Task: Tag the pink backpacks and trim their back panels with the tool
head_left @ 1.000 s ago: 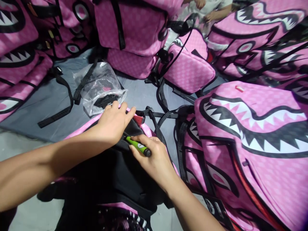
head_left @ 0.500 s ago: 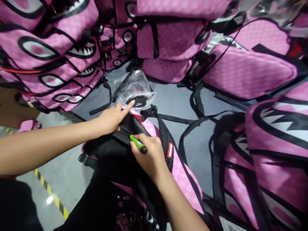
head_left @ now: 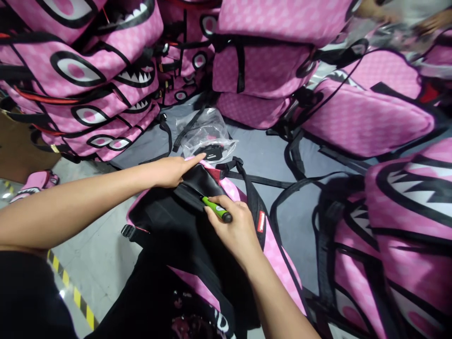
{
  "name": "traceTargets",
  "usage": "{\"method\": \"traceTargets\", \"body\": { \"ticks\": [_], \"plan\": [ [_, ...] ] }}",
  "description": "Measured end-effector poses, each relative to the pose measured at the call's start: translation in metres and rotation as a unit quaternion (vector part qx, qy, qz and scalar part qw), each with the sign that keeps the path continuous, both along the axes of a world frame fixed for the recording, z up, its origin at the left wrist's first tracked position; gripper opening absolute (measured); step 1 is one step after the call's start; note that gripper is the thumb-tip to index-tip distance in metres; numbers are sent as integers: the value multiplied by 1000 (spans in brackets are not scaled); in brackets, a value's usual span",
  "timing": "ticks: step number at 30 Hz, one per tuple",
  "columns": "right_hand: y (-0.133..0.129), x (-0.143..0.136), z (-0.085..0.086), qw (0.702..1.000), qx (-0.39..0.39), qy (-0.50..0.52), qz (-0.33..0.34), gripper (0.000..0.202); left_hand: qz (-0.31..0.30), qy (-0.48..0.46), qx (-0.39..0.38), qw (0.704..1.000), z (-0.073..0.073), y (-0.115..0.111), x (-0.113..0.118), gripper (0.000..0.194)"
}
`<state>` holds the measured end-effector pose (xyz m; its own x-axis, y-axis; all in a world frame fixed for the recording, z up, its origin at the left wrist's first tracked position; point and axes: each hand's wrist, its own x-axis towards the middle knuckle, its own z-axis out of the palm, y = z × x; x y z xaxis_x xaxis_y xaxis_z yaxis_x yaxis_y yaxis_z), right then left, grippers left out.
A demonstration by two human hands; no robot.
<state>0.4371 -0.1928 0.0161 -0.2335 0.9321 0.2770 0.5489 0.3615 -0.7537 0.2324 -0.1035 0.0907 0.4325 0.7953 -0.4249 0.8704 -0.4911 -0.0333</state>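
Observation:
My right hand is closed around a slim tool with a bright green handle and a black end. Its tip points at the black panel of a pink and black backpack, and the kind of tool cannot be made out. At the backpack's top edge, my left hand grips the black material, its index finger stretched along the edge and the other fingers partly hidden. Just beyond that finger lies a clear plastic bag with a black labelled piece in it.
Pink backpacks with eyes and teeth are stacked at the left, and more pink bags stand at the back. Others lie at the right. Black straps cross the grey table. Another person's hands show at top right.
The view has shifted, so the scene sits slightly lower and further right. My left hand's fingers lie flatter along the backpack's edge. The green tool stays in my right hand at the black panel.

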Motion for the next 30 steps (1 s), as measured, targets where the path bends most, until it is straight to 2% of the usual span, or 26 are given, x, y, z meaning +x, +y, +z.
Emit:
{"method": "traceTargets", "body": {
  "ticks": [5, 10, 16, 19, 24, 30],
  "plan": [
    [10, -30, -4, 999, 25, 27, 1, 14, -29, -36, 38, 998, -11, 2, -10, 85],
    [15, -54, -10, 998, 44, 48, -19, 15, -1, -19, 51, 998, -19, 0, -10, 87],
    [16, -51, -13, 998, 28, 60, -22, 17, -10, -68, 65, 996, -27, 6, -11, 77],
    [17, -52, -12, 998, 15, 66, -13, 19, -8, -70, 57, 996, -24, 7, -10, 76],
    [20, -56, -9, 994, -7, 110, -8, 21, 1, -21, 23, 1000, -15, 9, -4, 82],
    [20, -53, -8, 988, -52, 143, 0, 23, 2, -29, 29, 999, -18, 12, -4, 79]
  ]
}}
